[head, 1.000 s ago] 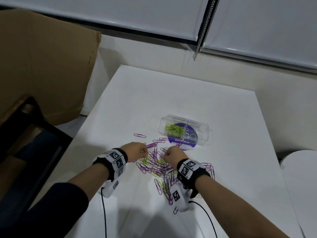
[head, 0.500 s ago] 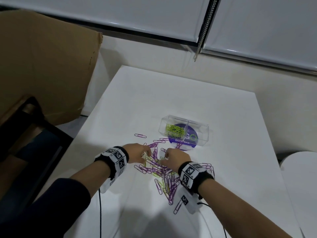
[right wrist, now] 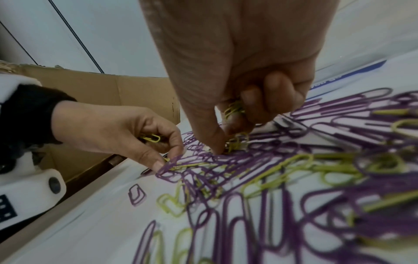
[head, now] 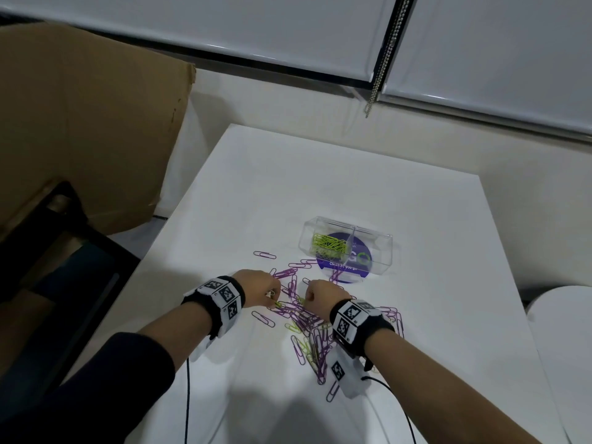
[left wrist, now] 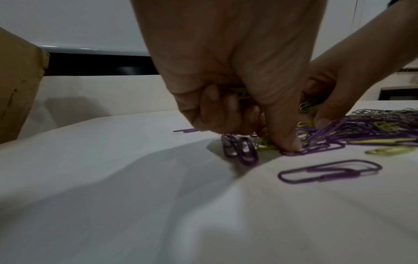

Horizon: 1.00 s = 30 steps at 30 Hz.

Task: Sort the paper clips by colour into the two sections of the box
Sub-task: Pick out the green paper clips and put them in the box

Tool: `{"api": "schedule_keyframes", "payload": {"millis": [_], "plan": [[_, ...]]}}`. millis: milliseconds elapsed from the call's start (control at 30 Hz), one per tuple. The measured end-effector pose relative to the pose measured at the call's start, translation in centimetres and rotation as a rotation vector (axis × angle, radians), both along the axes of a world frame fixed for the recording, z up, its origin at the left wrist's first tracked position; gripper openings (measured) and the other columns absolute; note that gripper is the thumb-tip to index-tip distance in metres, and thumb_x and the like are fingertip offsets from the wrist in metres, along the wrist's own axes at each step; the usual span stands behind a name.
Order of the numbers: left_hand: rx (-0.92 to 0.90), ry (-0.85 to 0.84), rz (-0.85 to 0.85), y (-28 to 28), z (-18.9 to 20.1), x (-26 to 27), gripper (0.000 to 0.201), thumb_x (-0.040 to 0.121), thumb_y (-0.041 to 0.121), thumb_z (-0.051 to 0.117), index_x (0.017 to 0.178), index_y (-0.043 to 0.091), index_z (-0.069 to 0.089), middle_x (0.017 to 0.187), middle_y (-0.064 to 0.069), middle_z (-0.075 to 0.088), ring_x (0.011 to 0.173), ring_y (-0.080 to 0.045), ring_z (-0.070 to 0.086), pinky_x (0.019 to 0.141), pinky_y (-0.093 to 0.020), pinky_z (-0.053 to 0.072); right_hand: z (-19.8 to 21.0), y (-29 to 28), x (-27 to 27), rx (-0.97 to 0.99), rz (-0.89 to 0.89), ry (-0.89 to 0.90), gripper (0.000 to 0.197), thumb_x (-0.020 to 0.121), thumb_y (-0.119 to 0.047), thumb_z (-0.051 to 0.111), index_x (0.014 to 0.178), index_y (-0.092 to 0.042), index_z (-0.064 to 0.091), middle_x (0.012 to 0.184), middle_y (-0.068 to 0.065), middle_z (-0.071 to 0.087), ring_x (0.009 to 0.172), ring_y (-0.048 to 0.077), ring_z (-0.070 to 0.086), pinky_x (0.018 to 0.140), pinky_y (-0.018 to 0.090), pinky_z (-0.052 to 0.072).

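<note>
A heap of purple and yellow-green paper clips (head: 307, 322) lies on the white table (head: 352, 187). The clear two-section box (head: 347, 243) stands beyond it, with yellow-green clips (head: 328, 243) in its left section; its right section shows no clips. My left hand (head: 259, 291) is at the heap's left edge, its fingers curled round several yellow-green clips (right wrist: 150, 138), its thumb (left wrist: 287, 144) pressing down into the heap. My right hand (head: 322, 294) is over the heap's middle, holding yellow-green clips (right wrist: 234, 109) in its curled fingers while thumb and forefinger pinch another (right wrist: 236, 142).
A single purple clip (head: 264, 254) lies apart to the left, another (head: 263, 318) near my left wrist. A brown cardboard box (head: 86, 123) and a dark chair (head: 48, 251) stand left of the table. A round white surface (head: 563, 347) is at the right.
Both hands have shifted slightly forward and down into the heap and closer together. The box has not moved.
</note>
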<state>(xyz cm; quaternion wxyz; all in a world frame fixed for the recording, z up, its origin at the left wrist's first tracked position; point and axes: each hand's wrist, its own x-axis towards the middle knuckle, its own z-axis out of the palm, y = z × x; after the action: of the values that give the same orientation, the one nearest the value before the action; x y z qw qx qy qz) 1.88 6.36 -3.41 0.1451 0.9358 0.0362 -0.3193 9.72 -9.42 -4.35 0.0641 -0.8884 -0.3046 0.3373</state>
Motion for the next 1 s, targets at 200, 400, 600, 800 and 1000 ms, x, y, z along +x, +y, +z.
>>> {"api": "schedule_keyframes", "payload": {"millis": [200,400,600,800,1000], "plan": [[-0.174,-0.085,0.144,0.4,-0.4,0.0,0.027,0.094,0.031,0.05,0.111,0.011,0.056,0.111,-0.003,0.053,0.067,-0.005,0.048,0.06,-0.013,0.034,-0.1,-1.2,1.1,0.292,-0.22,0.147,0.014,0.087,-0.013,0.052,0.074,-0.014,0.046,0.079,0.002,0.051,0.077,0.019,0.048,0.061,0.022,0.039],[-0.286,-0.081,0.28,0.9,-0.5,-0.1,0.024,0.095,0.026,0.049,0.114,0.014,0.056,0.106,0.001,0.057,0.09,-0.015,0.05,0.08,-0.027,0.04,0.4,-2.8,2.5,0.463,-0.366,0.306,0.026,0.083,-0.004,0.057,0.064,-0.02,0.049,0.07,0.001,0.056,0.063,0.014,0.05,0.054,0.013,0.041],[-0.428,-0.063,0.407,0.4,-0.8,-0.2,0.024,0.095,0.011,0.036,0.091,0.02,0.058,0.101,-0.004,0.062,0.084,-0.019,0.055,0.08,-0.033,0.046,-0.2,-3.5,2.2,0.606,-0.662,0.545,0.028,0.087,0.008,0.041,0.073,-0.012,0.054,0.057,0.004,0.041,0.034,0.003,0.038,0.034,0.012,0.029],[-0.465,-0.016,0.456,-0.1,-0.2,-0.1,0.025,0.091,0.005,0.039,0.082,0.02,0.057,0.082,-0.001,0.056,0.057,-0.011,0.042,0.055,-0.02,0.035,0.2,-3.7,2.2,0.697,-0.871,0.814,0.026,0.093,-0.01,0.043,0.068,-0.012,0.049,0.054,0.002,0.045,0.037,0.01,0.039,0.032,0.016,0.025],[-0.095,-0.091,0.209,-1.2,-0.2,0.2,0.031,0.092,0.039,0.05,0.111,0.016,0.058,0.116,-0.004,0.063,0.106,-0.023,0.058,0.082,-0.03,0.041,-0.2,-4.4,2.2,0.757,-0.795,0.755,0.02,0.091,-0.009,0.056,0.072,-0.011,0.05,0.056,0.0,0.04,0.033,0.002,0.031,0.029,0.011,0.02]]}}
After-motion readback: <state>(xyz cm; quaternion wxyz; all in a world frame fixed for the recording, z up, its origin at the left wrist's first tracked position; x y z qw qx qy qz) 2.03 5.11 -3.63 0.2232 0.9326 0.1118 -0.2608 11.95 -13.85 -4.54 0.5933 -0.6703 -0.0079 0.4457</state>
